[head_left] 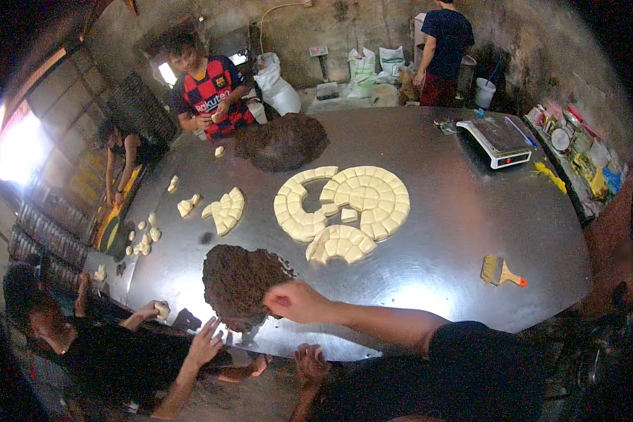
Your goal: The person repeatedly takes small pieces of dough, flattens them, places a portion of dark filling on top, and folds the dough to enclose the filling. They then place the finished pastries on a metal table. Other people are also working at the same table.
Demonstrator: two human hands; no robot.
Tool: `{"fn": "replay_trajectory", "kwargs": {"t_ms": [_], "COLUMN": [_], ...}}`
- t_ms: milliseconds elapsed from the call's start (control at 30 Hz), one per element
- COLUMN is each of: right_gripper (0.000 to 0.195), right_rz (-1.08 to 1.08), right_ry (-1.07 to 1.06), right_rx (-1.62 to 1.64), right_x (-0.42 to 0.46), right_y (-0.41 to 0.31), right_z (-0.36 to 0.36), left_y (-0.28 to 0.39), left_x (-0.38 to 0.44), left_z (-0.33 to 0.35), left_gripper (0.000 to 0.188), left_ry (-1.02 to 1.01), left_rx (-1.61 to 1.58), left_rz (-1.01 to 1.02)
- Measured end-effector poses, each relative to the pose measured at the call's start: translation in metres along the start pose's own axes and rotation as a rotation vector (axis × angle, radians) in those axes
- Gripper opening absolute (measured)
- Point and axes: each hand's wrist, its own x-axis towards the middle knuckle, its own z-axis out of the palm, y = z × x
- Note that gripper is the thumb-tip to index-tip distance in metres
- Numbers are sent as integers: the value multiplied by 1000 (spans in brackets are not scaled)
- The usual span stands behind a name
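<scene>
My right hand (298, 301) reaches over the steel table and touches the right edge of a dark brown mound of crumbly paste (237, 282). Its fingers are curled and blurred, so whether they grip any paste is unclear. Close to my body at the table's front edge, my left hand (311, 364) is curled round a small pale piece of dough (318, 349), of which only an edge shows. Beyond my hands lie flat rounds of dough scored into pieces: a fan-shaped section (342, 243), a partial ring (295, 211) and a larger round (370, 198).
A co-worker's hand (205, 340) is beside the mound; another hand (155, 311) holds dough. A second brown mound (290, 141) lies across the steel table (443, 211). To the right are a flat brush (498, 271) and a digital scale (498, 140). Small dough balls (145, 238) sit left.
</scene>
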Motion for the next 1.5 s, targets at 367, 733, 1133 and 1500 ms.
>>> {"fn": "replay_trajectory", "kwargs": {"t_ms": [367,733,1133,1500], "right_gripper": [19,11,26,22], "right_rz": [-428,56,-88,-75], "right_ry": [880,577,-361,-223], "right_rx": [-506,12,-710,-658], "right_x": [-66,-114,84,110], "right_y": [-54,-103,115,104], "right_z": [-146,-83,62,57], "left_y": [278,221,89,47], "left_x": [249,211,33,30], "left_z": [-196,-189,-164,-197], "left_gripper": [14,58,34,33], "left_ry": [199,325,521,313], "left_rx": [-884,-1022,-1603,-849], "left_rz": [-247,-707,-1153,-809]}}
